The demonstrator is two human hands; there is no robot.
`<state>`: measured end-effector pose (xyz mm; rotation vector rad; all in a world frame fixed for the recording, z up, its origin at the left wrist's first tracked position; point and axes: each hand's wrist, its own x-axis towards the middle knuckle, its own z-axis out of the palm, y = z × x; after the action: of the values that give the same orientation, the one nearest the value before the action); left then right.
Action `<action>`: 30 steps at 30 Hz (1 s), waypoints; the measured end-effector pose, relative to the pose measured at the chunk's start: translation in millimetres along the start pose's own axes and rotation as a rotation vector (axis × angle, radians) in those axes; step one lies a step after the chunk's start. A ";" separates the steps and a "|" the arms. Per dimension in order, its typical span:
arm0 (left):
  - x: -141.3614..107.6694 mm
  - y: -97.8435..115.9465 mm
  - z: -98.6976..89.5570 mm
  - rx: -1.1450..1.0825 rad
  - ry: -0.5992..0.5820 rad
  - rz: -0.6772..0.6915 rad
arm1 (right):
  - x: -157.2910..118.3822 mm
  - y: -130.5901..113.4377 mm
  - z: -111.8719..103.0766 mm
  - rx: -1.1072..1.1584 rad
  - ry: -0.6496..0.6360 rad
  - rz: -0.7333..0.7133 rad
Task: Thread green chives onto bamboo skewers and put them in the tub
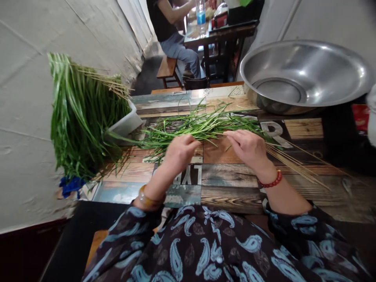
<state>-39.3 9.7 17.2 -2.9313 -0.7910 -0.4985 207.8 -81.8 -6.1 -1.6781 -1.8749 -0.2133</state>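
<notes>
Garlic chives (196, 127), long, thin and green, lie in a loose heap across the table in front of both hands. My left hand (182, 152) is closed at the near edge of the heap, its fingers curled down; what they hold is hidden. To its right, my right hand (247, 148) pinches a thin bamboo skewer, whose pale tip points left over the chives. More bamboo skewers (296, 166) lie in a fan on the table beside my right wrist. At the left, skewered chives (79, 113) hang thickly over a white plastic tub (128, 122).
A large steel basin (305, 74) stands at the back right. The patterned wooden table (229, 174) meets a wall at the left, near a blue cloth (71, 186). Beyond, a seated person (176, 43) is at another table with a bottle (201, 15).
</notes>
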 end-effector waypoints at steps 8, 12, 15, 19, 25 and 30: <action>14.4 24.0 41.5 -0.348 0.014 0.067 | -0.3 -2.3 -1.8 -0.041 -0.039 0.015; 27.8 6.0 37.1 -0.166 0.033 0.015 | -0.6 0.0 -0.9 -0.044 -0.032 0.034; 33.4 3.9 40.4 -0.084 -0.063 0.111 | -0.1 0.8 1.5 -0.023 -0.020 0.076; 28.9 8.2 36.7 -0.101 0.054 0.127 | 0.0 -2.3 3.4 0.035 -0.036 0.084; 22.0 12.4 18.2 -0.059 -0.088 0.071 | -2.0 -14.8 2.7 0.237 -0.090 0.127; 17.9 14.1 29.1 -0.147 -0.313 0.073 | -1.6 -21.0 4.9 1.006 -0.378 0.475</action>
<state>-9.2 10.2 -4.2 -3.2095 -0.6977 -0.0951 186.3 -84.6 -5.2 -1.3782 -1.3363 1.1148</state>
